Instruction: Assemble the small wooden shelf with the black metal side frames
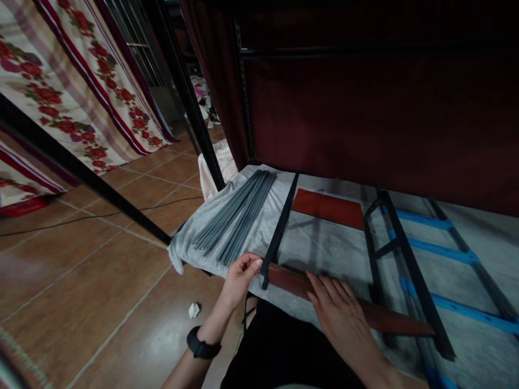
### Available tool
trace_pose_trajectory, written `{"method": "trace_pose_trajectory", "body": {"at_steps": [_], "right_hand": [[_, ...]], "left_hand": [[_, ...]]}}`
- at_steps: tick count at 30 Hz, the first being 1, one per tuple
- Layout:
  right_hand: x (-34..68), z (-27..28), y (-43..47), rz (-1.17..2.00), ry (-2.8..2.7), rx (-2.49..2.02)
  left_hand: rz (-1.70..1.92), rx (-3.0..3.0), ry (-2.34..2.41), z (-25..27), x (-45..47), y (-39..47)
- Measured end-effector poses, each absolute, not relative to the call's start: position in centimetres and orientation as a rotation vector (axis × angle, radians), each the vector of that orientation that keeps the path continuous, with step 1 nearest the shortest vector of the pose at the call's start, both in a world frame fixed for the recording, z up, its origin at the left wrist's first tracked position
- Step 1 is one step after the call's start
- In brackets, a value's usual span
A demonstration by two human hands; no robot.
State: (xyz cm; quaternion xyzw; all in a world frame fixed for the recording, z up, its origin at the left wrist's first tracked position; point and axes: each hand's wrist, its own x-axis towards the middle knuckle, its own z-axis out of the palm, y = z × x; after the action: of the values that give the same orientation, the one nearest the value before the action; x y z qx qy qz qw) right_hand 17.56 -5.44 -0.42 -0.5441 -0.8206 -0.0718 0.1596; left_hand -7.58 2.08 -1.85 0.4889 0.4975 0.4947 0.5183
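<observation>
A reddish-brown wooden board [287, 281] lies along the front of the cloth, its left end against a black metal bar [279, 229]. My left hand [242, 275], with a black band on its wrist, is at the bar's near end. Its thumb and fingertips are pinched together; anything between them is too small to make out. Across the middle of the board rests my right hand [338, 305], fingers over its far side and thumb at the near face. A few small screws [263, 239] lie left of the bar. Beyond it is a flat red-orange board [328, 208].
Thin grey rods [243, 210] are bundled at left on the grey cloth [324, 248]. A black frame [413, 270] and blue slats [438, 251] fill the right. Black posts [194, 108] rise at left. Crumpled paper [194, 309] and a cable [101, 216] lie on the tiled floor.
</observation>
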Motion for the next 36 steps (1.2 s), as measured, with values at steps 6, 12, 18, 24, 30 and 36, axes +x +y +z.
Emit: {"method": "trace_pose_trajectory", "body": {"at_steps": [6, 12, 18, 24, 30, 36], "right_hand": [[17.4, 0.9, -4.2, -0.076, -2.436, -1.475], [15.4, 3.4, -1.5, 0.214, -2.463, -1.465], [12.7, 3.9, 1.7, 0.480, -2.626, -1.332], [10.9, 3.8, 3.9, 0.843, -2.603, -1.312], [10.7, 4.4, 4.3, 0.985, -2.526, -1.340], [11.3, 4.7, 4.3, 1.007, -2.472, -1.324]], "left_hand": [[1.206, 1.290, 1.114, -2.7, -7.9, 2.2], [1.259, 1.222, 1.014, -4.6, -8.9, 2.8], [0.942, 1.647, 1.363, -9.9, -9.2, 1.8], [0.650, 1.865, 1.556, -10.2, -8.0, 0.7], [0.580, 1.889, 1.512, -9.3, -8.2, 1.8], [0.769, 1.564, 1.506, -9.7, -8.0, 2.1]]}}
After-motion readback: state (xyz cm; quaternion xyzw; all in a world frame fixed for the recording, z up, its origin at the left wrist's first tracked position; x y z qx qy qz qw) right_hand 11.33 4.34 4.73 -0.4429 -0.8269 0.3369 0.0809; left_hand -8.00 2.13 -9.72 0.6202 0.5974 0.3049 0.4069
